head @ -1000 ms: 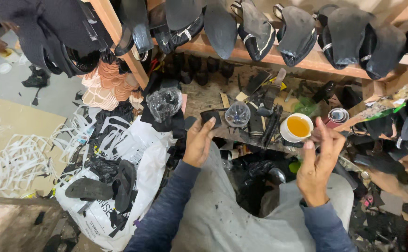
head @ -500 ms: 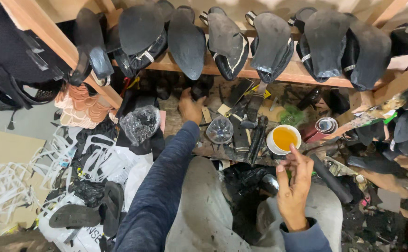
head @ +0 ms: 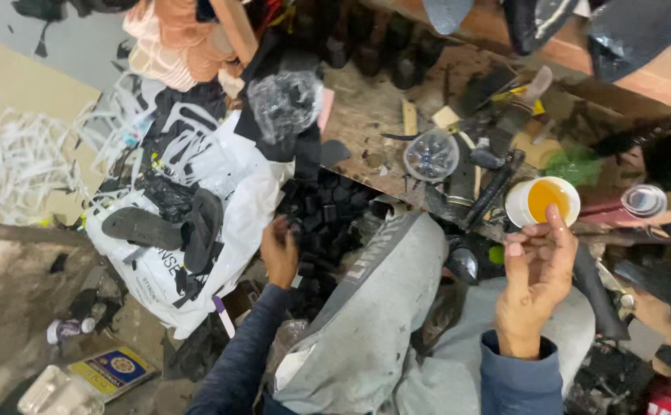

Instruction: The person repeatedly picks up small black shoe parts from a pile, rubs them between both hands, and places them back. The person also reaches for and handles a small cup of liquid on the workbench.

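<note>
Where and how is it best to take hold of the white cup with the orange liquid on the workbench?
Probably by the side wall of the white cup, just under the rim, coming from the near side where the right hand is, its fingers already at the rim. The cup stands upright and open, nearly full of liquid, so grip around the wall and keep it level, not from above.
</note>
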A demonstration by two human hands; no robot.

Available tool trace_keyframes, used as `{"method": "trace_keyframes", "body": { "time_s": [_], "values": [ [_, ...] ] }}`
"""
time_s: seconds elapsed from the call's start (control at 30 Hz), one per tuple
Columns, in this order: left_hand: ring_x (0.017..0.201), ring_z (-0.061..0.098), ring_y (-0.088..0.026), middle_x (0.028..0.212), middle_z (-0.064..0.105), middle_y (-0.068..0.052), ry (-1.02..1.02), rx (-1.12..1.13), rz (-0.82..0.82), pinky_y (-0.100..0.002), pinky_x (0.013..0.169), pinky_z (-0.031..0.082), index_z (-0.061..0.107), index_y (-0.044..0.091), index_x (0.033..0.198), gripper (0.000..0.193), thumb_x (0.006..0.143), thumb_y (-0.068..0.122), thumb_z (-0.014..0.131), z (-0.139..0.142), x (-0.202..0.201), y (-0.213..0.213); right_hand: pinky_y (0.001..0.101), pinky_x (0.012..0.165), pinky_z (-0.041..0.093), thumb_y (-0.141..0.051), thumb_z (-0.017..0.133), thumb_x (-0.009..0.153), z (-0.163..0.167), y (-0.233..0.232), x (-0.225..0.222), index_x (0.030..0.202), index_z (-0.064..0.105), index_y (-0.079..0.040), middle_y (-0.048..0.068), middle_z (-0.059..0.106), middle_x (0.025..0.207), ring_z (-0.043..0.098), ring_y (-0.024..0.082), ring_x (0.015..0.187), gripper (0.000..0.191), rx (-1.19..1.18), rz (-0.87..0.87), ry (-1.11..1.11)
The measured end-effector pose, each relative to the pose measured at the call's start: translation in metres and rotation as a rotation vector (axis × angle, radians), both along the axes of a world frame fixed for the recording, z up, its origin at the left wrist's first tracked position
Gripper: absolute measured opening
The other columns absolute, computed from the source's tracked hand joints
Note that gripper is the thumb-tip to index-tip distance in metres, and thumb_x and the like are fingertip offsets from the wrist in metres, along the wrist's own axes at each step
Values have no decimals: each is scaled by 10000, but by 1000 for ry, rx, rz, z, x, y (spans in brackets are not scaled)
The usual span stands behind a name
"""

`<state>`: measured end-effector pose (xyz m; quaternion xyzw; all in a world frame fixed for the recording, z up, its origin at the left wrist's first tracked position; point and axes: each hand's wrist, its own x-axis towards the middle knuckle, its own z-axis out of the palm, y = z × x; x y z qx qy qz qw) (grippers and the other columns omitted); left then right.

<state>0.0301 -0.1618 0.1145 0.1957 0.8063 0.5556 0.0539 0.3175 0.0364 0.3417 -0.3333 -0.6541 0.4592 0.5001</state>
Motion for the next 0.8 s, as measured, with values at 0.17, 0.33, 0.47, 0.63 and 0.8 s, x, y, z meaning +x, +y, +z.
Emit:
{"method": "trace_keyframes", "body": {
  "time_s": [0.17, 0.33, 0.47, 0.63, 0.8],
  "values": [
    [1056, 624, -432, 1133, 655, -245, 70, -340, -256, -493, 930, 529, 675, 61, 1212, 411, 803, 16, 666, -96, 7, -19, 248, 950, 513, -3, 614, 1073, 6, -9, -20, 1552, 463, -34, 34, 532, 1198, 579, 104, 1038, 503, -21, 81, -76],
    [1111, 586, -492, 1297, 522, -287, 47, -613, -292, -521, 918, 516, 566, 74, 1284, 570, 751, 130, 759, -107, -14, 53, 258, 940, 499, -5, 603, 1037, 10, -13, -26, 1593, 448, -23, 33, 551, 1171, 584, 102, 1023, 578, -96, 104, -114],
    [1048, 617, -503, 1434, 363, -323, -182, -782, -157, -514, 929, 535, 512, 178, 1418, 653, 806, 152, 741, -100, -43, 107, 255, 983, 483, 26, 602, 1022, 9, -12, -31, 1600, 428, -18, 36, 555, 1191, 584, 115, 1049, 605, -77, 117, -106],
    [1058, 635, -496, 1532, 326, -331, -56, -857, -184, -507, 962, 531, 602, 131, 1265, 475, 832, 217, 779, -106, -57, 131, 283, 978, 486, 52, 600, 969, 12, -8, -33, 1591, 408, -8, 41, 544, 1211, 574, 131, 1053, 654, -137, 94, -109],
    [1184, 587, -459, 1326, 550, -258, 115, -673, -232, -531, 901, 507, 612, 155, 1245, 569, 722, 220, 828, -115, -61, 118, 288, 978, 488, 51, 598, 961, 11, -8, -32, 1573, 421, -4, 39, 543, 1203, 575, 133, 1045, 639, -116, 69, -162]
  ]
}}
